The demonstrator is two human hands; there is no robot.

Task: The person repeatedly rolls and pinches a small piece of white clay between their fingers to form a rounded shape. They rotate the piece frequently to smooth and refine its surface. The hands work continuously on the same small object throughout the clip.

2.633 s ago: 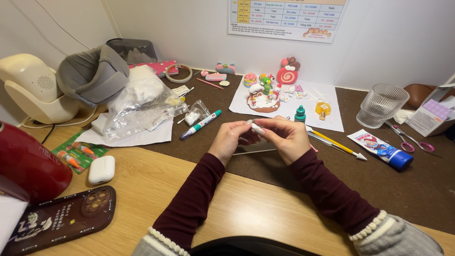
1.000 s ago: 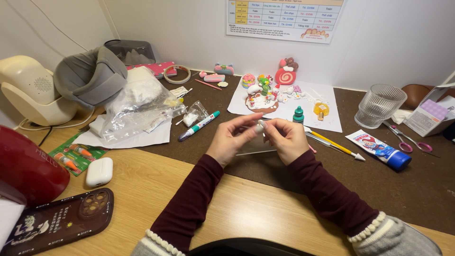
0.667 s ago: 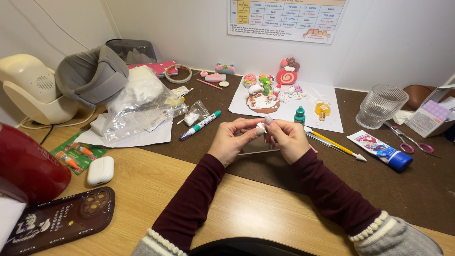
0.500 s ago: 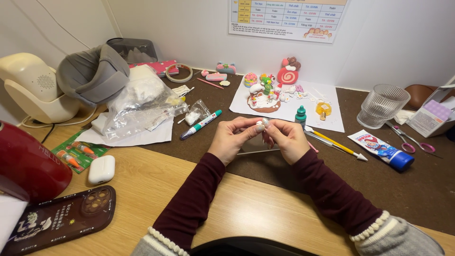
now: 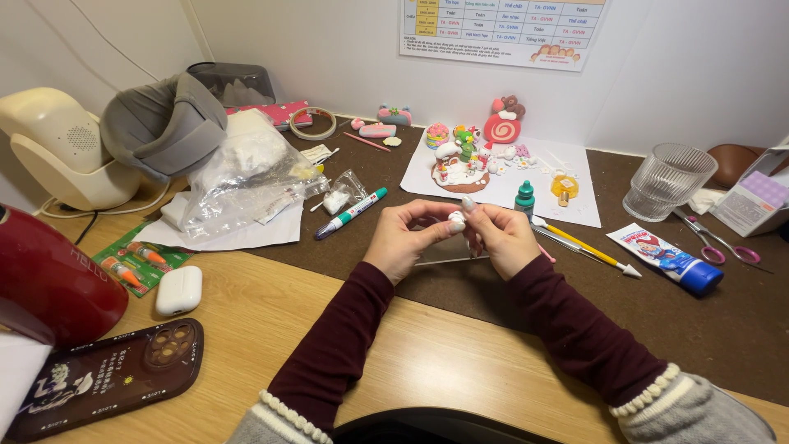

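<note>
I see a colourful timetable chart (image 5: 503,31) on the wall, a green glue blister pack (image 5: 134,260) at my left, a blue-capped tube (image 5: 664,257) right, a lilac box (image 5: 754,202) far right.

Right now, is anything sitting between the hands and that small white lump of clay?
Nothing visible does. The left hand and right hand already pinch the white clay lump between their fingertips, raised above the brown mat. The marker and yellow tool lie off to either side.
</note>
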